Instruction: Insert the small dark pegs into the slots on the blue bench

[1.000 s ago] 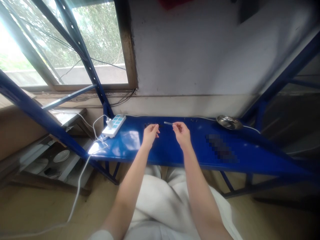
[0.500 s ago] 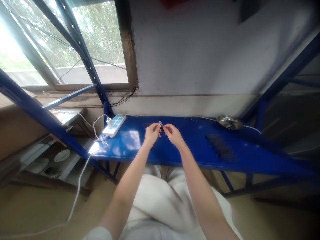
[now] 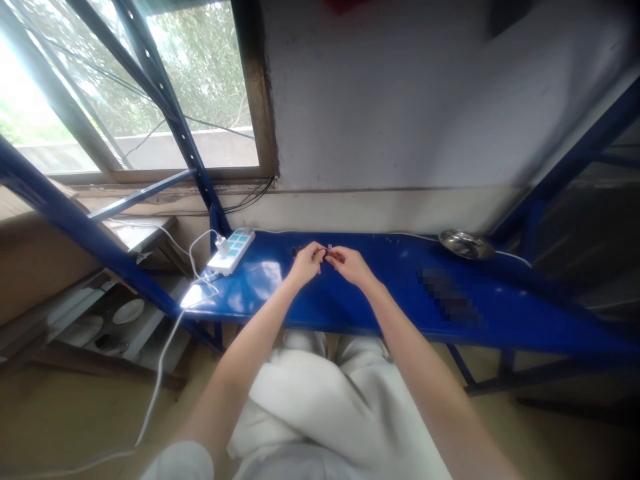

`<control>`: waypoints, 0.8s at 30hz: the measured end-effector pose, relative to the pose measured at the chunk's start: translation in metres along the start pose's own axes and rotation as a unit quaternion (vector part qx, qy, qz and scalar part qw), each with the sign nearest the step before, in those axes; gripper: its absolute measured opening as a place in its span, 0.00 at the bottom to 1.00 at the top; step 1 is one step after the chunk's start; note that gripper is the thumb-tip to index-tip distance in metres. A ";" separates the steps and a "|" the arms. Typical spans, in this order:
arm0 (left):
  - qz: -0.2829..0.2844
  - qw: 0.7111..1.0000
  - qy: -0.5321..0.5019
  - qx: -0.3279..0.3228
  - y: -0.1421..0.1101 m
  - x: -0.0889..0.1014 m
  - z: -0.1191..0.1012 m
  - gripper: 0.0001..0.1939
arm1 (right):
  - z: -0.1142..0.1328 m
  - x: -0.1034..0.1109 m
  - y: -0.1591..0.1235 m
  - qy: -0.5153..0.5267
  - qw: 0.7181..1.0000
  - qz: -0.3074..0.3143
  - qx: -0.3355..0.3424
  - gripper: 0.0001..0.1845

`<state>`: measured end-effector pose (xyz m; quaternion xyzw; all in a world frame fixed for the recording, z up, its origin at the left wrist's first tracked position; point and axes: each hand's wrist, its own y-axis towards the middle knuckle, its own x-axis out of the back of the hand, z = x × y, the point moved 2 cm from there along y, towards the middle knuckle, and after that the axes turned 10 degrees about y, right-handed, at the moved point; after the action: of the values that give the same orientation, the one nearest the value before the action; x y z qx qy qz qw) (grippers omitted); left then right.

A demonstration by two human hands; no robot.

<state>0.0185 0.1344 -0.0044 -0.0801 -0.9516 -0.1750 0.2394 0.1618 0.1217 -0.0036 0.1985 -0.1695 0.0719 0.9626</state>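
Note:
My left hand point(image 3: 307, 262) and my right hand point(image 3: 349, 262) meet fingertip to fingertip above the blue metal shelf point(image 3: 385, 297). Between the pinched fingers sits a small dark part with a thin pale piece point(image 3: 326, 254); it is too small to tell which hand grips which bit. A few tiny dark parts point(image 3: 297, 251) lie on the shelf just beyond my left hand.
A white power strip point(image 3: 231, 243) with a plugged-in charger and white cable point(image 3: 165, 353) lies at the shelf's left end. A small steel dish point(image 3: 465, 245) stands at the back right. Blue frame struts point(image 3: 165, 107) cross the window on the left. White plates point(image 3: 127, 311) lie on a lower shelf.
A second ago my right hand held a thin pale stick apart from my left hand. It has moved left, and the fingertips of both hands now meet around the small parts.

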 end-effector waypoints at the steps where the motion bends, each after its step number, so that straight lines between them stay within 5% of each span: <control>1: 0.007 1.000 0.002 -0.005 0.000 0.000 0.001 0.06 | 0.000 0.001 0.001 -0.011 1.000 0.012 0.003 0.13; 8: 0.022 0.996 -0.089 0.014 -0.001 -0.013 0.021 0.10 | -0.023 0.011 0.016 -0.063 0.996 0.055 0.021 0.12; 15: -0.065 0.979 -0.097 0.165 -0.016 -0.039 0.074 0.09 | -0.109 0.037 0.037 -0.139 0.984 -0.090 -0.059 0.10; 24: -0.064 0.977 -0.101 0.178 -0.028 -0.040 0.080 0.09 | -0.169 0.044 0.048 -0.209 0.954 -0.159 -0.144 0.11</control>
<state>0.0126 0.1358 -0.0977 0.0074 -0.9900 -0.0091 0.1409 0.2429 0.2376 -0.1165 0.0931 -0.3421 -0.1501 0.9229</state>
